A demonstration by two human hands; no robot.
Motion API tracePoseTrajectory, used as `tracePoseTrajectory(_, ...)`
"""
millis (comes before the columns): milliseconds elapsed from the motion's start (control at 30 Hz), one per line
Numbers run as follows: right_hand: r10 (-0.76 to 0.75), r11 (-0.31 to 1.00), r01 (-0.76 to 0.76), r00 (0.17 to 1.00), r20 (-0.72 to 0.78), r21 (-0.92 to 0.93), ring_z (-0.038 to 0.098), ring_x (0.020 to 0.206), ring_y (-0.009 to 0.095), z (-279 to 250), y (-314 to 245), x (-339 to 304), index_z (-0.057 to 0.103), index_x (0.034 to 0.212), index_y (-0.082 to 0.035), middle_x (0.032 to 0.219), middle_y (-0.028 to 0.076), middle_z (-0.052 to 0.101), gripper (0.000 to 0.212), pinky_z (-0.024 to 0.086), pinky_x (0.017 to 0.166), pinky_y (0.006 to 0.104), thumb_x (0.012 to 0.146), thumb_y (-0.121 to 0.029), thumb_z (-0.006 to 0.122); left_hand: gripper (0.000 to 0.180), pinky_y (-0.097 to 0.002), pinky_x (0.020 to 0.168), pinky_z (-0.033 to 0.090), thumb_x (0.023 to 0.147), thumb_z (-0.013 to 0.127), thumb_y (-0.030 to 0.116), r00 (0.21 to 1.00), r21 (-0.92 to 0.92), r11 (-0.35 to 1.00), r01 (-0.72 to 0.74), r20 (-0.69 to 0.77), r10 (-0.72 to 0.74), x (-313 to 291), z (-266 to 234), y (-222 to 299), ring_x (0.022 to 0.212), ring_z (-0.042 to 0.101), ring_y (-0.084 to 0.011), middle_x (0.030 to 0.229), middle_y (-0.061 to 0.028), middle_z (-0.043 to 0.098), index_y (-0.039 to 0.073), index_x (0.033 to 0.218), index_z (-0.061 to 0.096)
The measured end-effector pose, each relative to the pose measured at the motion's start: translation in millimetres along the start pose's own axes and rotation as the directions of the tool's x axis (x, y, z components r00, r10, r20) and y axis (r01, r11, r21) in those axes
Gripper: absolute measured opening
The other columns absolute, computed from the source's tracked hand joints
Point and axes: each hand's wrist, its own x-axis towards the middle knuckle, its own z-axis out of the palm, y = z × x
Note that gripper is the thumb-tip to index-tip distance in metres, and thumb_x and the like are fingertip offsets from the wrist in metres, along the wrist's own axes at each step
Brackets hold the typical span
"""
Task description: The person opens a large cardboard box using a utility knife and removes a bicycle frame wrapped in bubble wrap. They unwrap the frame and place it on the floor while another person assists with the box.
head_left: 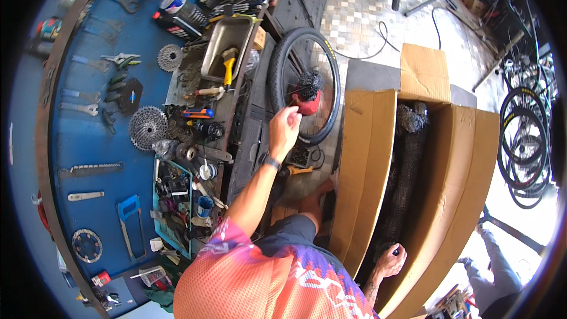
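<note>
My left hand (pixel 284 133) is raised at the side of the workbench, fingers pinched together; what they hold, if anything, is too small to make out. Just beyond the fingertips are a red object (pixel 309 106) and a black-wrapped bundle (pixel 309 84), in front of a bicycle wheel (pixel 276 65). Over the near end of a long open cardboard box (pixel 363 165), my right hand (pixel 390 261) is closed around a small dark round thing (pixel 396 253). Long parts in dark bubble wrap (pixel 407 171) lie inside the box, their lower portion in shadow.
To the left runs a cluttered workbench with a metal tray (pixel 214 47) and a yellow-handled brush (pixel 228 71). Tools hang on a blue board (pixel 106 142). More bicycle wheels (pixel 525 142) stand at right, where a person's legs (pixel 499 260) show. A cable (pixel 384 38) crosses the tiled floor.
</note>
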Motion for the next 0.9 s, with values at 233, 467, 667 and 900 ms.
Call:
tracePoseTrajectory(233, -0.044, 0.999, 0.043, 0.998, -0.049, -0.017, 0.074, 0.101, 0.035, 1, 6, 1, 0.081, 0.107, -0.013, 0.112, 0.010, 0.077, 0.030, 0.059, 0.085, 0.0502, 0.101, -0.039, 0.067, 0.028, -0.0490, 0.083, 0.058, 0.101, 0.068, 0.030, 0.903, 0.455, 0.858, 0.237, -0.430, -0.022, 21, -231, 4, 0.099, 0.075, -0.0410, 0.106, -0.0214, 0.078, 0.007, 0.115, 0.076)
tracePoseTrajectory(467, -0.056, 0.991, 0.058, 0.998, -0.018, 0.120, 0.072, 0.101, 0.032, 3, 11, 0, 0.080, 0.102, -0.015, 0.107, 0.008, 0.074, 0.029, 0.057, 0.089, 0.0470, 0.102, -0.042, 0.070, 0.096, -0.0414, 0.055, 0.054, 0.091, 0.072, 0.070, 0.693, 0.404, 0.564, 0.720, -0.374, -0.617, 95, -302, -116, 0.064, 0.071, -0.0305, 0.098, -0.0239, 0.075, -0.004, 0.146, 0.050)
tracePoseTrajectory(667, -0.525, 0.810, 0.541, 0.841, -0.129, 0.226, 0.066, 0.115, 0.030, -7, 33, 7, 0.076, 0.094, -0.013, 0.118, 0.006, 0.072, 0.017, 0.049, 0.102, 0.0477, 0.094, -0.029, 0.083, 0.070, -0.0300, 0.042, 0.041, 0.084, 0.088, 0.038, 0.511, 0.010, 0.557, 0.830, -0.410, -0.755, 106, -285, -149, 0.053, 0.057, -0.0159, 0.078, -0.0093, 0.067, 0.000, 0.132, 0.054)
tracePoseTrajectory(900, -0.754, 0.500, 0.846, 0.531, 0.387, -0.185, 0.058, 0.119, 0.031, -16, 23, 7, 0.072, 0.109, -0.009, 0.121, 0.012, 0.061, 0.021, 0.043, 0.110, 0.0496, 0.094, -0.024, 0.070, 0.021, -0.0334, 0.050, 0.053, 0.091, 0.073, 0.020, 0.518, -0.361, 0.563, 0.743, -0.222, -0.826, 131, -301, -202, 0.061, 0.063, -0.0215, 0.083, -0.0120, 0.070, 0.007, 0.106, 0.066)
